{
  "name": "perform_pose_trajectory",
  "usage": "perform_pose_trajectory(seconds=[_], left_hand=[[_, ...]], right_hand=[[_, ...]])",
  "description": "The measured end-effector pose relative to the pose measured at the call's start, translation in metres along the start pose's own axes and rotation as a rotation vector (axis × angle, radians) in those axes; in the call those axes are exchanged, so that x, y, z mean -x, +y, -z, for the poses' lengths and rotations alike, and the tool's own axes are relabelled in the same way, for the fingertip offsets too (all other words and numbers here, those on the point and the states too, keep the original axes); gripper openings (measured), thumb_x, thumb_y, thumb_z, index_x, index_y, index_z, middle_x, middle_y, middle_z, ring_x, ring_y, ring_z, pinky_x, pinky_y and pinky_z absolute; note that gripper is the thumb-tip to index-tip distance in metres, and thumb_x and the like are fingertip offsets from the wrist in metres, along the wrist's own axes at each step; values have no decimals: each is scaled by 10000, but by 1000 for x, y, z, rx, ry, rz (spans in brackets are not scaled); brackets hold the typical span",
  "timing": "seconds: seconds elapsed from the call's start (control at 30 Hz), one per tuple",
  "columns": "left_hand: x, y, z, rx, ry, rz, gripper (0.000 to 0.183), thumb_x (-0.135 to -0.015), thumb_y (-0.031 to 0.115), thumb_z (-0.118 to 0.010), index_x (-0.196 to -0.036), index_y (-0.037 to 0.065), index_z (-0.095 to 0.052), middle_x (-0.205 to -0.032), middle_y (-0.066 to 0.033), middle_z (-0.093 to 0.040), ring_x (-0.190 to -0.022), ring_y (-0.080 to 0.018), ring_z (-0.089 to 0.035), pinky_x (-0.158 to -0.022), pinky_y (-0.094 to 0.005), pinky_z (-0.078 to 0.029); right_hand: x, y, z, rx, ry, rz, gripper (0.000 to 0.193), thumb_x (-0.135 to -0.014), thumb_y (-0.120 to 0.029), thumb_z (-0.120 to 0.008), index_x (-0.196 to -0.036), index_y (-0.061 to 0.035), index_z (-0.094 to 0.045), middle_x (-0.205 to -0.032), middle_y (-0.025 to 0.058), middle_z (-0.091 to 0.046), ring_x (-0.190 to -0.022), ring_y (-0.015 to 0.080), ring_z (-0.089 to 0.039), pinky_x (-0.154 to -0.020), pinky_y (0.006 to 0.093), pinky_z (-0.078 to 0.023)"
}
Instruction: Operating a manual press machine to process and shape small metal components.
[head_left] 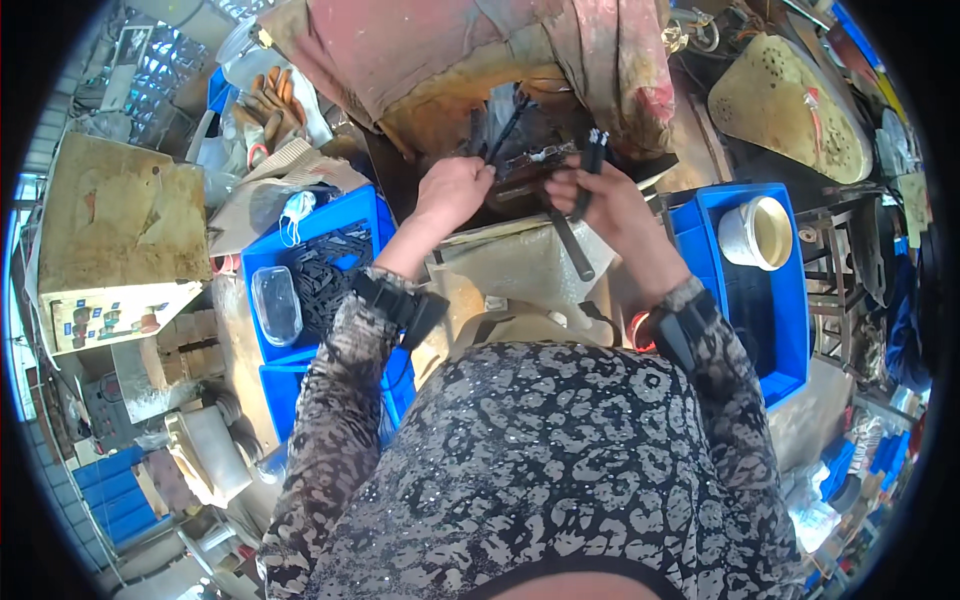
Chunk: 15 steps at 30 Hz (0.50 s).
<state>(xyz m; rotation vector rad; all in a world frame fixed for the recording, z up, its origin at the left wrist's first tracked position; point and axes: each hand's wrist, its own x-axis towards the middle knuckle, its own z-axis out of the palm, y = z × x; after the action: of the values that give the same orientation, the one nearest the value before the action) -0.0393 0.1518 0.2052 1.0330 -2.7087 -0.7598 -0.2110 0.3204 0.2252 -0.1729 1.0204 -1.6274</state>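
My left hand is closed in a pinch on a thin dark stick-like piece that points up and away, in front of the dark work area of a machine. My right hand is closed around short black bars with shiny tips, held upright. A dark round-ended rod slants down beneath the right fingers; whether they touch it I cannot tell. Stained reddish cloth hangs over the machine beyond both hands. Between them lies a dark metal part, partly in shadow.
At left, a blue bin holds many small black pieces and a clear plastic box. A face mask lies at its far edge. Orange-brown gloves lie farther back. At right, a white bucket stands in another blue bin.
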Motion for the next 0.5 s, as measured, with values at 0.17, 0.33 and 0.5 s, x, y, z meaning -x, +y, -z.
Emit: perform_pose_trajectory(seconds=[0.17, 0.33, 0.5], left_hand=[[23, 48, 0, -207, 117, -144, 226, -853, 236, -552, -764, 53, -650, -767, -152, -656, -738, -359, -635, -692, -478, -502], [33, 49, -1, -72, 97, -258, 169, -799, 178, -595, -815, 13, -627, -844, -208, -627, -721, -385, -618, -660, -482, -502], [27, 11, 23, 612, 0, -104, 664, -826, -86, -472, -1441, 147, -380, -1009, -117, -648, -677, -125, -618, -624, -258, -530]], right_hand=[[-35, 15, -37, -188, 18, 94, 135, -938, -46, -528, -1065, -1, -509, -977, 152, -615, -944, 291, -636, -834, 416, -540], [-36, 24, -44, -137, 27, 96, 118, -939, -44, -540, -1051, -10, -539, -977, 141, -622, -894, 267, -646, -758, 383, -552], [-10, 4, -14, 110, -55, 116, 155, -946, -111, -552, -1078, -30, -549, -898, 83, -615, -745, 177, -594, -653, 296, -504]])
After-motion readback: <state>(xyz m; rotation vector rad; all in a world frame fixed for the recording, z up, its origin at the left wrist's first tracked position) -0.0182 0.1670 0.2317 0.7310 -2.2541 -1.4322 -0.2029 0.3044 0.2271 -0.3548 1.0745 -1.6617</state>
